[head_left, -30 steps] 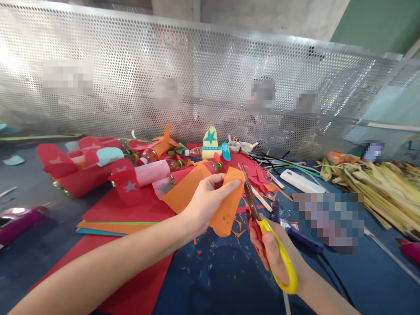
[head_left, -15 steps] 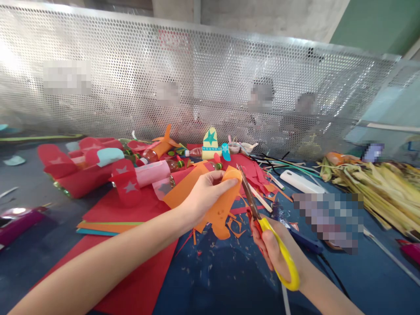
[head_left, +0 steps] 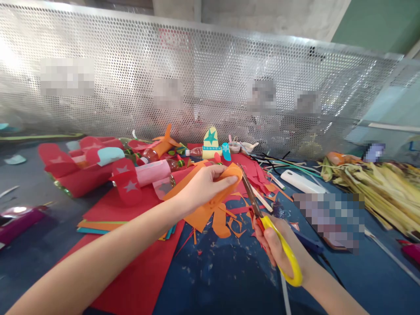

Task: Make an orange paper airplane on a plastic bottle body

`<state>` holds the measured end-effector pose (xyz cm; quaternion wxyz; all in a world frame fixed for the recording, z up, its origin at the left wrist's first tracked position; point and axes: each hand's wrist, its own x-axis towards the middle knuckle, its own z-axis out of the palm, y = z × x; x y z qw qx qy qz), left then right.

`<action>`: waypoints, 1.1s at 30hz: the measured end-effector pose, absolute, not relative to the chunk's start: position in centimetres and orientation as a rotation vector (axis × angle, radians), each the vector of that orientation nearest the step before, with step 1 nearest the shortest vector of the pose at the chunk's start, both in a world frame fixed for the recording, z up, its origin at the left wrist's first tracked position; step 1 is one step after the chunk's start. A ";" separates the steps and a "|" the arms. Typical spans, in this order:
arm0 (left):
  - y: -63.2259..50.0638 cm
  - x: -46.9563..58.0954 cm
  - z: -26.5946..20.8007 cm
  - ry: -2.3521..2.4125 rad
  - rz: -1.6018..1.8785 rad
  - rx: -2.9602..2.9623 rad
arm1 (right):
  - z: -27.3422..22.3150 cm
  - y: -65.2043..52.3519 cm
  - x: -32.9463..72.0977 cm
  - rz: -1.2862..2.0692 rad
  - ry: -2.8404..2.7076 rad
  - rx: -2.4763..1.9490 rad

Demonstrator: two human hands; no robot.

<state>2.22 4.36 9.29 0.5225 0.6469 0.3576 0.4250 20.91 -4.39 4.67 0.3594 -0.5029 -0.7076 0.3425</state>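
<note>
Between the thumb and fingers of my left hand point(head_left: 210, 186) is a piece of orange paper point(head_left: 235, 172) with a rounded edge. My right hand point(head_left: 274, 238) is closed on a pair of scissors point(head_left: 253, 197) with a yellow and red handle. Their blades point up and left, close beside the right edge of the orange paper; they look nearly closed. Below the paper lies a rounded orange cut-out point(head_left: 220, 222) on the table, near thin orange scraps point(head_left: 236, 225). My left hand hides part of the orange paper.
Plastic bottles wrapped in coloured paper point(head_left: 152, 173) stand at the left and back. Stacked red sheets point(head_left: 124, 208) lie under my left forearm. A phone-like flat object point(head_left: 328, 223), a white-handled tool point(head_left: 302, 181) and dried husks point(head_left: 377, 186) lie right. A perforated metal screen point(head_left: 216, 65) rises behind.
The orange paper in my left hand has tilted and its lower part has swung up, baring the cut-out on the table. The scissors have stayed near its right edge.
</note>
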 end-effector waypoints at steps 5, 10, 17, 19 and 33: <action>4.2 2.1 9.8 0.886 1.036 1.536 | 4.5 -4.4 20.8 0.872 -1.836 -1.293; 4.0 2.0 10.3 0.907 1.047 1.545 | 4.6 -4.5 20.7 0.872 -1.829 -1.304; 4.1 1.6 10.5 0.917 0.997 1.505 | 4.5 -4.6 20.6 0.871 -1.797 -1.302; 4.2 1.5 10.6 0.921 0.973 1.510 | 4.5 -4.6 20.7 0.871 -1.807 -1.294; 5.3 -0.1 11.6 0.987 0.756 1.851 | 4.7 -4.6 20.8 0.806 -1.836 -1.344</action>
